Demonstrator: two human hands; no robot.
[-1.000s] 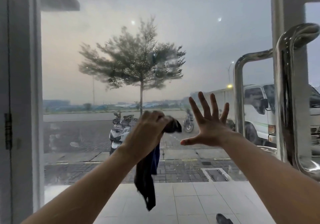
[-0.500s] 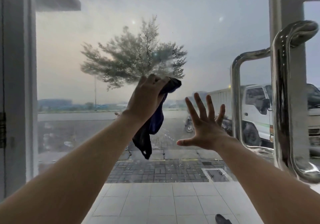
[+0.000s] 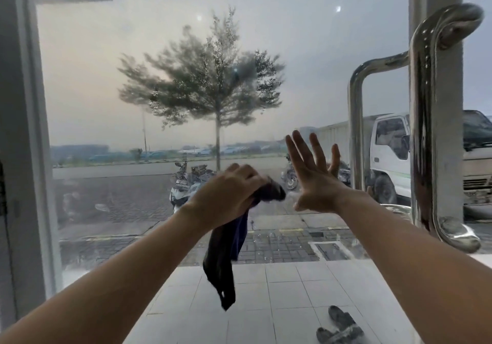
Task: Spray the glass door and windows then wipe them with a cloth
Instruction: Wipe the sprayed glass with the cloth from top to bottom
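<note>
The glass door (image 3: 93, 82) fills the view. It has small drops (image 3: 269, 237) low down, so I think the spray is done here and the wiping is on. The shiny handle (image 3: 426, 136) stands at the right, and no hand is on it. The left hand (image 3: 226, 200) grips the dark cloth (image 3: 223, 258) in a bunch up at the glass near the middle. The rest hangs loose below. The right hand (image 3: 314, 186) is open, fingers spread, just beside the cloth. I think it leans on the glass to stop the door swinging, but I cannot tell if it touches. I can read no words, not even on the truck (image 3: 391, 157) outside.
</note>
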